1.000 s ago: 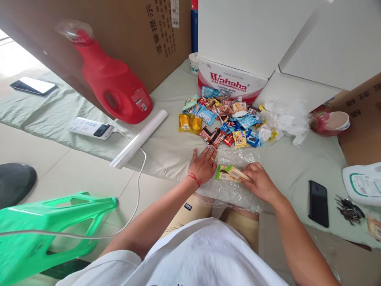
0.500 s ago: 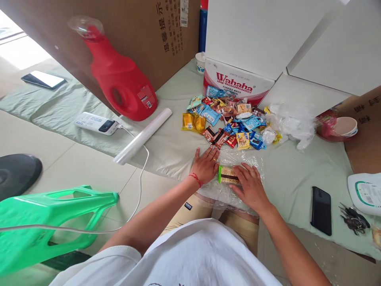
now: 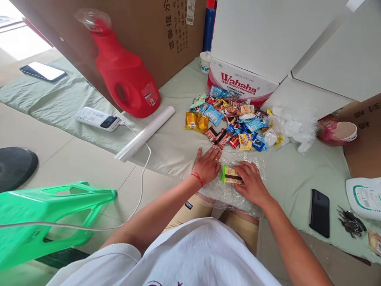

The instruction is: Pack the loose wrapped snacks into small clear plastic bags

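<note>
Clear plastic film [image 3: 238, 194] is spread on the green cloth in front of me. My left hand [image 3: 207, 165] lies flat on its left part, fingers spread, a red string round the wrist. A wrapped biscuit snack with a green end [image 3: 231, 174] rests on the film between my hands. My right hand [image 3: 251, 182] is over the snack's right end, with fingers and thumb around it; that end is hidden. Just beyond the hands lies a pile of small wrapped snacks [image 3: 235, 119], brown, blue, red and yellow.
A film roll [image 3: 145, 133], a power bank [image 3: 98, 118] with a cable and a red jug [image 3: 127, 75] are at the left. Crumpled plastic bags [image 3: 297, 125], a bowl [image 3: 345, 131], a black phone [image 3: 320, 213] and keys [image 3: 351, 221] lie right. A green stool [image 3: 44, 202] stands lower left.
The biscuit snack has shifted slightly right relative to my left hand, and my right hand is still at its end. The camera view has shifted a little.
</note>
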Available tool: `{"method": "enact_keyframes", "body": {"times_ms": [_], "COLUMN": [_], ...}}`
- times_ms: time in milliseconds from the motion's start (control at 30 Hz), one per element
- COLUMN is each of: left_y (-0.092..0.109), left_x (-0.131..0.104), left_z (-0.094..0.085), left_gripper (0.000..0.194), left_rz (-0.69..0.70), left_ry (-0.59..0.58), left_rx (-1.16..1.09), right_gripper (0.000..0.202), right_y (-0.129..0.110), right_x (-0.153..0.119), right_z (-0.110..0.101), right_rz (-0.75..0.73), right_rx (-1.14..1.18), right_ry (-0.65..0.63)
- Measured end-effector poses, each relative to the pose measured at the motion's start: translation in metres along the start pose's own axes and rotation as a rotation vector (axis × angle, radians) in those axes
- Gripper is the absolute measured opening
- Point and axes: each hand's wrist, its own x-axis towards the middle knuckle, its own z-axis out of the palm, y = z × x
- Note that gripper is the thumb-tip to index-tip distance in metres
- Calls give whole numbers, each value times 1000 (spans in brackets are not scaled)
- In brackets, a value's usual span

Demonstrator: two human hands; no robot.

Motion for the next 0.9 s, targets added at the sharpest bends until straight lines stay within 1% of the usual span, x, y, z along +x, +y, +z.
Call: {"method": "enact_keyframes", "body": {"times_ms": [100, 167, 233, 300, 333, 400, 467, 500, 567, 633, 667, 700, 733, 767, 833, 900], "left_y": [0, 0, -1, -2, -3, -6, -9, -11, -14, -15, -15, -14, -13, -13, -13, -14], "left_x": [-1, -1, -1, -1, 0, -1, -3, -5, -13, -22, -27, -30, -33, -34, -33, -30], "left_z": [0, 0, -1, -1, -2, -3, -4, -6, -9, -11, -12, -11, -10, -9, -6, -3], "left_gripper": [54, 54, 53, 52, 51, 50, 47, 45, 41, 41, 43, 48, 54, 62, 77, 84], "left_rz": [1, 2, 3, 2, 1, -7, -18, -9, 68, 196, 244, 263, 252, 213, 88, -28], "left_ry": [9, 13, 18, 25, 28, 49, 118, 170, 266, 308, 306, 297, 281, 262, 220, 189], "left_rx": [-19, -34, -49, -72, -88, -121, -142, -146, -151, -158, -161, -164, -167, -172, -201, -258], "right_gripper": [55, 54, 47, 41, 42, 47, 53, 53, 44, 27, 20, 16, 15, 15, 16, 21], "right_y": [3, 9, 18, 28, 32, 38, 41, 43, 45, 46, 47, 47, 46, 44, 36, 24], "right_x": [1, 6, 17, 34, 44, 66, 84, 91, 100, 103, 102, 100, 96, 92, 80, 63], "right_z": [1, -1, -7, -13, -15, -17, -15, -14, -11, -11, -13, -15, -19, -24, -34, -42], "right_rz": [-9, -21, -1, 81, 125, 171, 171, 167, 158, 141, 127, 109, 85, 55, -7, -38], "right_rx": [7, 66, 116, 83, 40, -46, -95, -109, -115, -86, -64, -42, -25, -11, 2, -11], "right_ry": [-60, -65, -2, 76, 86, 31, -56, -88, -126, -137, -130, -111, -84, -53, -4, 4]}}
